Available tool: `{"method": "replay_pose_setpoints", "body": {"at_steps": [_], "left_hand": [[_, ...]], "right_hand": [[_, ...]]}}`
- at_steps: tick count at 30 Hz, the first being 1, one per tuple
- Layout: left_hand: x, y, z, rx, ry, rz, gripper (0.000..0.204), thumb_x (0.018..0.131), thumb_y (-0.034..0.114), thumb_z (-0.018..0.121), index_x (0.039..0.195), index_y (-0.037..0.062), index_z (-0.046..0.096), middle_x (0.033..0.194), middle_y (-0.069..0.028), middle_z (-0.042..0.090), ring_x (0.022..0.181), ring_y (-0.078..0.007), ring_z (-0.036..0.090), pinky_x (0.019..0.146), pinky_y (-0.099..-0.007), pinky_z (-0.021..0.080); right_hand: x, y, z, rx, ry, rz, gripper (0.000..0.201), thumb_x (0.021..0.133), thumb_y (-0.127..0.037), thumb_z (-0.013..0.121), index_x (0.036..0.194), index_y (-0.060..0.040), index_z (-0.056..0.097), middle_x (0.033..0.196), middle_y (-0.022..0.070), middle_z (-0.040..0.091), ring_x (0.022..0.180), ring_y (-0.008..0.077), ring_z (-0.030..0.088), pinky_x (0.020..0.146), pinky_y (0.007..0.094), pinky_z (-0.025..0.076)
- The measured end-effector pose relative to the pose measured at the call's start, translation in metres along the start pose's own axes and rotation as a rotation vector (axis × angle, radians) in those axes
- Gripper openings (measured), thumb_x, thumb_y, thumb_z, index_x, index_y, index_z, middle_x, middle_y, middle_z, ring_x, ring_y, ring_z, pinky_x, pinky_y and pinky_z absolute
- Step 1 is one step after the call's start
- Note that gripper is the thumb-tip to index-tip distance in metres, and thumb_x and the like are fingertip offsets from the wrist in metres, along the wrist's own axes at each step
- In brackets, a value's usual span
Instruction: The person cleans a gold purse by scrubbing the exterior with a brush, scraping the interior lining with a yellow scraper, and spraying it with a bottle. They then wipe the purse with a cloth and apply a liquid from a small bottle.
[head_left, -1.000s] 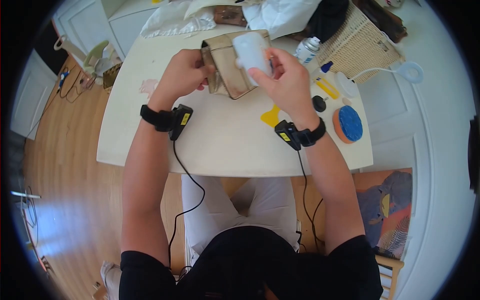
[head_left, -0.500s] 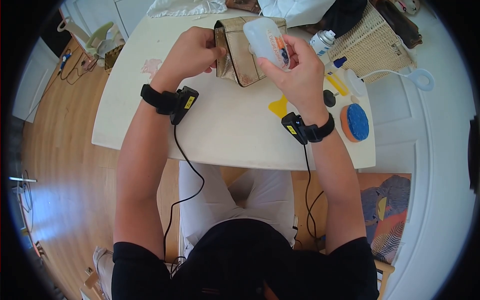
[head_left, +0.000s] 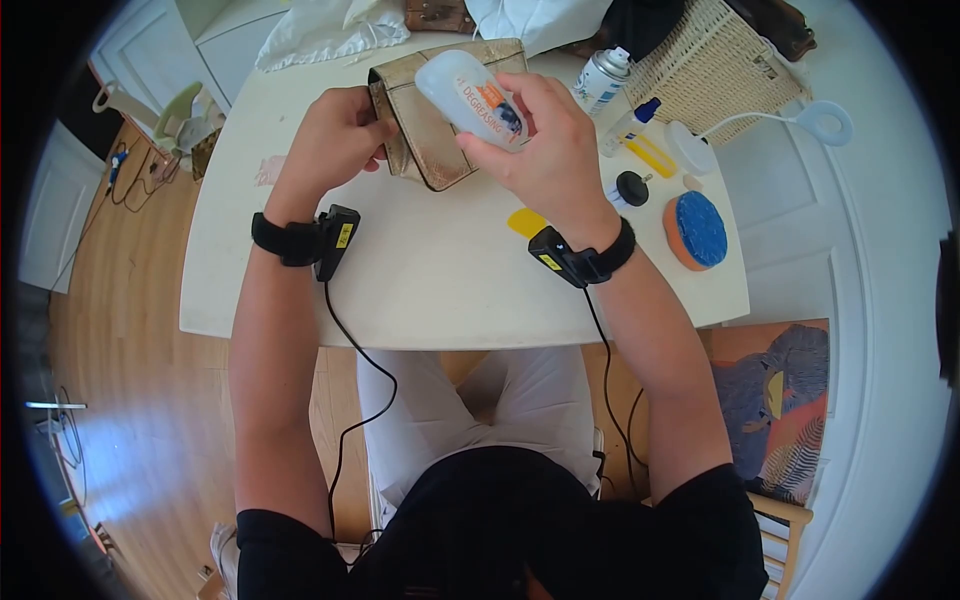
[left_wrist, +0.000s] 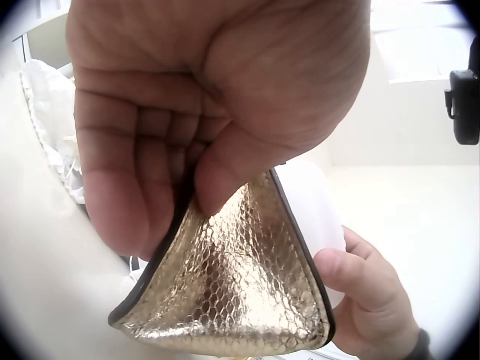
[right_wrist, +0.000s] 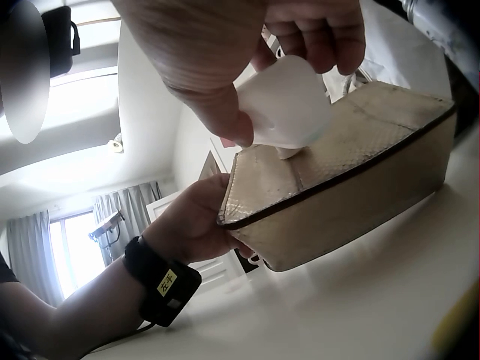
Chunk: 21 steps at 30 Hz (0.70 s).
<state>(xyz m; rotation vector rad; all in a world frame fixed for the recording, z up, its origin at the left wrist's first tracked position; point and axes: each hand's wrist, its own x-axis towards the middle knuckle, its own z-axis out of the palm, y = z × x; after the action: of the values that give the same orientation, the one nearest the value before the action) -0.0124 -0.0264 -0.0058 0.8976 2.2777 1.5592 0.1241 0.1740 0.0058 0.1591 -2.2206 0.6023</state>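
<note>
A gold, snakeskin-textured bag with dark edging point(head_left: 432, 136) stands on the white table. My left hand point(head_left: 335, 140) pinches its left end; in the left wrist view the thumb presses on the gold side panel point(left_wrist: 240, 277). In my right hand point(head_left: 555, 150) is a translucent white bottle point(head_left: 465, 98) with orange and dark print reading "DEGREASING", gripped between thumb and fingers. The bottle is tilted over the bag's front. From the right wrist view, the lower end of the bottle point(right_wrist: 285, 105) meets or nearly meets the bag's surface point(right_wrist: 352, 142).
To the right are a spray can point(head_left: 601, 82), a blue-capped bottle point(head_left: 630, 127), a yellow-handled tool point(head_left: 650, 157), a black round-topped item point(head_left: 632, 188) and a blue-and-orange sponge point(head_left: 696, 231). A wicker basket point(head_left: 690, 70) and white cloths point(head_left: 335, 32) lie behind. Cables hang from both wrists.
The bottle has turned so that its print faces up more, staying over the bag in my right hand. My left hand keeps its hold on the bag's left end. The head view has shifted slightly.
</note>
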Motion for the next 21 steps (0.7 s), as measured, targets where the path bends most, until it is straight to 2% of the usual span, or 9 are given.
{"method": "replay_pose_setpoints", "body": {"at_steps": [10, 13, 15, 19, 21], "left_hand": [[-0.001, 0.001, 0.002, -0.013, 0.018, 0.005, 0.019, 0.09, 0.011, 0.065, 0.094, -0.0082, 0.068, 0.074, -0.0097, 0.069, 0.062, -0.0139, 0.066, 0.055, -0.0286, 0.056], [-0.004, 0.006, 0.004, -0.045, 0.027, -0.006, 0.02, 0.089, 0.011, 0.065, 0.093, -0.0082, 0.067, 0.074, -0.0096, 0.069, 0.062, -0.0142, 0.066, 0.054, -0.0287, 0.056], [-0.003, 0.005, 0.004, -0.032, 0.031, -0.001, 0.02, 0.089, 0.011, 0.065, 0.093, -0.0082, 0.067, 0.073, -0.0097, 0.068, 0.061, -0.0142, 0.066, 0.054, -0.0287, 0.056], [0.0, 0.0, 0.004, 0.025, 0.021, 0.015, 0.02, 0.089, 0.012, 0.066, 0.092, -0.0083, 0.068, 0.072, -0.0094, 0.068, 0.059, -0.0137, 0.065, 0.053, -0.0282, 0.055], [-0.003, 0.004, 0.005, 0.011, 0.024, 0.003, 0.02, 0.089, 0.012, 0.066, 0.092, -0.0081, 0.068, 0.071, -0.009, 0.067, 0.058, -0.0133, 0.064, 0.053, -0.0278, 0.055]], "right_hand": [[-0.003, 0.004, 0.0, 0.039, 0.009, 0.042, 0.054, 0.068, -0.022, 0.088, 0.114, -0.0042, 0.065, 0.099, 0.0118, 0.066, 0.085, 0.0283, 0.066, 0.074, 0.0373, 0.056], [-0.003, 0.012, 0.001, 0.044, 0.05, 0.09, 0.055, 0.069, -0.023, 0.089, 0.114, -0.0027, 0.065, 0.097, 0.0102, 0.066, 0.082, 0.0237, 0.065, 0.072, 0.0346, 0.055], [-0.004, 0.017, 0.003, 0.165, 0.037, 0.236, 0.056, 0.069, -0.024, 0.09, 0.113, -0.0005, 0.065, 0.096, 0.0087, 0.066, 0.081, 0.0186, 0.063, 0.071, 0.0313, 0.053], [-0.004, 0.023, 0.002, 0.26, 0.0, 0.199, 0.056, 0.07, -0.024, 0.09, 0.114, 0.001, 0.066, 0.097, 0.008, 0.067, 0.08, 0.0155, 0.061, 0.071, 0.0288, 0.053], [-0.003, 0.027, 0.002, 0.243, 0.046, 0.219, 0.055, 0.07, -0.023, 0.09, 0.115, 0.001, 0.067, 0.096, 0.0081, 0.067, 0.08, 0.0156, 0.062, 0.072, 0.029, 0.053]]}}
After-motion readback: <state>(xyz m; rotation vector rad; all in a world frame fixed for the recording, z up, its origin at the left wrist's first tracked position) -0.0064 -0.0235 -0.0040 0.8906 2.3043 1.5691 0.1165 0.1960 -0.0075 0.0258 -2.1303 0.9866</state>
